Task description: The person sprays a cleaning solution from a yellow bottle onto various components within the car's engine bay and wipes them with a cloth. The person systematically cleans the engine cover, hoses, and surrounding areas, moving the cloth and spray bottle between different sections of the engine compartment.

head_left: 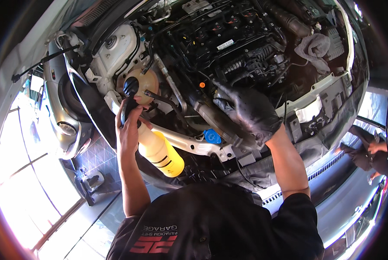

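My bare left hand (129, 123) is wrapped round the black trigger head of a spray bottle (170, 158). The bottle has a yellow body with a pale upper part and leans over the front edge of an open engine bay. Its nozzle end lies in front of a cream plastic tank (149, 82). My right hand (248, 110) wears a black glove and is over a thick dark duct (215, 119), right of an orange dipstick handle (202, 85). Its fingers are curled in; whatever they may hold is hidden.
A black engine (241, 37) fills the bay's middle. At the right lies a grey rag (315, 50); a blue cap (212, 136) sits by the front panel. A dark cover (306, 151) drapes the bumper. Another person (367, 149) is at the far right. The hood prop rod (42, 60) is at the left.
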Action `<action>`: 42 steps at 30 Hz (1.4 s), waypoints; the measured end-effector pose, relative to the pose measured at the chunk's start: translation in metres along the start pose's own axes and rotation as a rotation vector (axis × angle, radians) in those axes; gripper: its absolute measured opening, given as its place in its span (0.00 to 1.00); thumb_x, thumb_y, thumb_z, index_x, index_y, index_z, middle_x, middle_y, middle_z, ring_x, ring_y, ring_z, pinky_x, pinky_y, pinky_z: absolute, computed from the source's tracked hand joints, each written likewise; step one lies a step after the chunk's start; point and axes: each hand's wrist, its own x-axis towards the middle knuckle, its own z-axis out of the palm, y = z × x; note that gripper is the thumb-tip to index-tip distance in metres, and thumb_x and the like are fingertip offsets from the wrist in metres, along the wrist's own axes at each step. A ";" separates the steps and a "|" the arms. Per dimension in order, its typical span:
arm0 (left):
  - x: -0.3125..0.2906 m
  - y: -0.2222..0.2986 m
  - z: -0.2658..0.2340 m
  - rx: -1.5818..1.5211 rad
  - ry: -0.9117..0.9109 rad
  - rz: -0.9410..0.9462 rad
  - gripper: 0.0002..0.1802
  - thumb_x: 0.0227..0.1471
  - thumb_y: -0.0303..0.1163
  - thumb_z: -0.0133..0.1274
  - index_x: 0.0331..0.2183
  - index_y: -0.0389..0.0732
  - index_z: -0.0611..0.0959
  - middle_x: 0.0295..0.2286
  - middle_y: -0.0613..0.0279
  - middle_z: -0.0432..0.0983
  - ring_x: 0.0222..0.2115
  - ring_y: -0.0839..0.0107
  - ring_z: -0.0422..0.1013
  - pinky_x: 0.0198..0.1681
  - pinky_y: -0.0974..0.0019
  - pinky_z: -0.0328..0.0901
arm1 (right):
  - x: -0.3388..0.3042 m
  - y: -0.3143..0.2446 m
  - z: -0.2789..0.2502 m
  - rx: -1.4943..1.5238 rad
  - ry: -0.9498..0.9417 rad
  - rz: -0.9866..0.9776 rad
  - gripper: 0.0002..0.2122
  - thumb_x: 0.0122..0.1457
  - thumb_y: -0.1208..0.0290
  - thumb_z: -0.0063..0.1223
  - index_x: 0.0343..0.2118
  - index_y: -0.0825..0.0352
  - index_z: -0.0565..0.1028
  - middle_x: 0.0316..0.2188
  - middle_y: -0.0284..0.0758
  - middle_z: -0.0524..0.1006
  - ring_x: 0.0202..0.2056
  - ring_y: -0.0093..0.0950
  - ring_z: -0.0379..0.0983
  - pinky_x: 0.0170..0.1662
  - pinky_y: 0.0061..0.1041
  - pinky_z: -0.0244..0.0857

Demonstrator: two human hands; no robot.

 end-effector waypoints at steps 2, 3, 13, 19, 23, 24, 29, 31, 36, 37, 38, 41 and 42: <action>0.010 -0.018 -0.003 -0.066 -0.038 -0.079 0.18 0.57 0.32 0.53 0.48 0.34 0.78 0.33 0.56 0.79 0.19 0.70 0.73 0.28 0.71 0.68 | -0.006 -0.008 -0.013 0.046 -0.164 0.136 0.32 0.50 0.72 0.63 0.62 0.51 0.69 0.37 0.43 0.81 0.35 0.43 0.77 0.41 0.36 0.72; 0.014 -0.025 -0.003 -0.050 -0.017 -0.112 0.18 0.56 0.32 0.54 0.47 0.35 0.78 0.32 0.57 0.79 0.20 0.71 0.73 0.28 0.71 0.68 | -0.012 -0.005 -0.011 0.027 -0.104 0.062 0.29 0.52 0.72 0.61 0.60 0.53 0.71 0.35 0.41 0.81 0.33 0.41 0.78 0.39 0.36 0.72; 0.068 -0.064 0.043 0.241 0.026 -0.018 0.07 0.50 0.28 0.52 0.34 0.37 0.80 0.26 0.63 0.76 0.22 0.75 0.69 0.28 0.71 0.65 | -0.030 -0.004 -0.007 -0.032 0.223 -0.134 0.20 0.59 0.64 0.58 0.55 0.58 0.75 0.34 0.34 0.82 0.33 0.33 0.79 0.40 0.32 0.71; 0.105 -0.087 0.047 0.365 0.057 -0.181 0.07 0.50 0.26 0.47 0.31 0.35 0.78 0.20 0.62 0.73 0.19 0.72 0.70 0.21 0.65 0.67 | -0.029 -0.011 -0.008 -0.074 0.285 -0.140 0.18 0.59 0.64 0.58 0.51 0.62 0.76 0.34 0.33 0.82 0.34 0.33 0.80 0.40 0.31 0.72; 0.123 -0.089 0.045 0.615 0.030 -0.151 0.14 0.54 0.35 0.53 0.32 0.31 0.82 0.18 0.57 0.77 0.19 0.67 0.74 0.24 0.62 0.68 | -0.024 -0.004 -0.004 -0.030 0.307 -0.170 0.18 0.58 0.67 0.58 0.51 0.63 0.76 0.35 0.36 0.82 0.33 0.35 0.81 0.37 0.32 0.73; 0.126 -0.089 0.048 0.671 0.044 -0.158 0.15 0.54 0.36 0.53 0.31 0.31 0.82 0.18 0.56 0.77 0.19 0.66 0.75 0.25 0.62 0.68 | -0.024 -0.004 -0.009 -0.057 0.299 -0.165 0.18 0.57 0.68 0.58 0.51 0.63 0.76 0.35 0.36 0.82 0.33 0.35 0.81 0.37 0.32 0.73; 0.141 -0.093 0.055 0.557 0.034 -0.321 0.15 0.52 0.35 0.53 0.28 0.30 0.81 0.19 0.54 0.76 0.19 0.65 0.74 0.23 0.62 0.69 | -0.016 0.006 -0.006 0.050 0.415 -0.257 0.17 0.54 0.72 0.58 0.48 0.65 0.76 0.34 0.40 0.81 0.32 0.37 0.80 0.36 0.34 0.74; 0.144 -0.096 0.054 0.515 0.071 -0.369 0.16 0.53 0.36 0.54 0.30 0.28 0.82 0.20 0.52 0.78 0.19 0.64 0.75 0.24 0.60 0.69 | -0.014 0.002 -0.014 0.040 0.310 -0.213 0.17 0.54 0.72 0.58 0.48 0.65 0.76 0.35 0.40 0.81 0.33 0.37 0.80 0.37 0.35 0.74; 0.147 -0.097 0.075 0.535 0.063 -0.327 0.12 0.57 0.32 0.49 0.31 0.32 0.80 0.19 0.56 0.74 0.18 0.65 0.73 0.21 0.61 0.69 | -0.017 0.009 -0.008 0.105 0.387 -0.251 0.15 0.56 0.71 0.58 0.46 0.65 0.76 0.33 0.42 0.81 0.34 0.38 0.81 0.37 0.36 0.74; 0.145 -0.096 0.080 0.491 0.056 -0.334 0.11 0.56 0.31 0.49 0.32 0.32 0.80 0.20 0.56 0.74 0.18 0.65 0.73 0.21 0.61 0.69 | -0.020 0.010 -0.007 0.116 0.392 -0.235 0.14 0.55 0.71 0.58 0.46 0.65 0.77 0.33 0.42 0.81 0.35 0.38 0.80 0.37 0.36 0.74; 0.144 -0.094 0.086 0.446 0.048 -0.340 0.11 0.56 0.31 0.50 0.33 0.32 0.81 0.20 0.56 0.74 0.18 0.65 0.73 0.22 0.60 0.69 | -0.021 0.011 -0.008 0.127 0.397 -0.218 0.14 0.55 0.70 0.58 0.45 0.65 0.77 0.33 0.42 0.81 0.35 0.38 0.80 0.37 0.36 0.74; 0.156 -0.115 0.068 0.552 0.090 -0.275 0.16 0.52 0.34 0.54 0.37 0.29 0.83 0.24 0.51 0.79 0.23 0.61 0.76 0.28 0.57 0.72 | -0.019 0.003 -0.022 -0.004 0.214 -0.132 0.20 0.57 0.70 0.59 0.55 0.59 0.75 0.34 0.40 0.82 0.34 0.38 0.79 0.39 0.32 0.74; 0.162 -0.129 0.071 0.610 0.104 -0.257 0.18 0.51 0.35 0.55 0.37 0.29 0.83 0.26 0.50 0.79 0.25 0.60 0.77 0.30 0.56 0.72 | -0.016 0.005 -0.026 0.089 0.189 -0.130 0.20 0.58 0.71 0.59 0.55 0.60 0.75 0.37 0.42 0.82 0.38 0.39 0.79 0.42 0.32 0.73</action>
